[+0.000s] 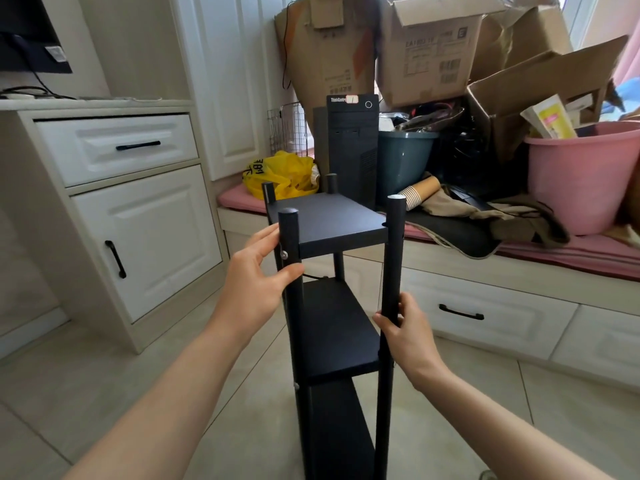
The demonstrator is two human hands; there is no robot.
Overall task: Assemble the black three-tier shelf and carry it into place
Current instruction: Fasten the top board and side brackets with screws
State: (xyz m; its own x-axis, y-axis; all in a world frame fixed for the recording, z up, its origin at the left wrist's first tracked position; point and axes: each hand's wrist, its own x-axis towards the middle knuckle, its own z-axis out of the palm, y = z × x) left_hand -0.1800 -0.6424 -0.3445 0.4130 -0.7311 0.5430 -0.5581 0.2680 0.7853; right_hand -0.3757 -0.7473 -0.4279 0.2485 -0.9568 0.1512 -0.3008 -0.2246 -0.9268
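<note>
Grip of the left hand (pixel 258 275) pinches the black shelf (pixel 325 220) at its front-left post under tier 1; grip of the right hand (pixel 408 330) is clamped round the front-right post between tiers 1 and 2. The shelf is upright over the tiled floor (pixel 104 393), before a computer tower (pixel 353 150).

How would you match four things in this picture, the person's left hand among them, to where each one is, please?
Things:
1. black desktop computer tower
2. crumpled yellow plastic bag
3. round pink plastic tub
4. left hand

Places:
A. gripping the front left post of the black three-tier shelf
B. at the far right of the view
C. upright behind the shelf's top tier
D. on the pink cushion, left of the tower

Pairs: 1-C, 2-D, 3-B, 4-A.
</note>
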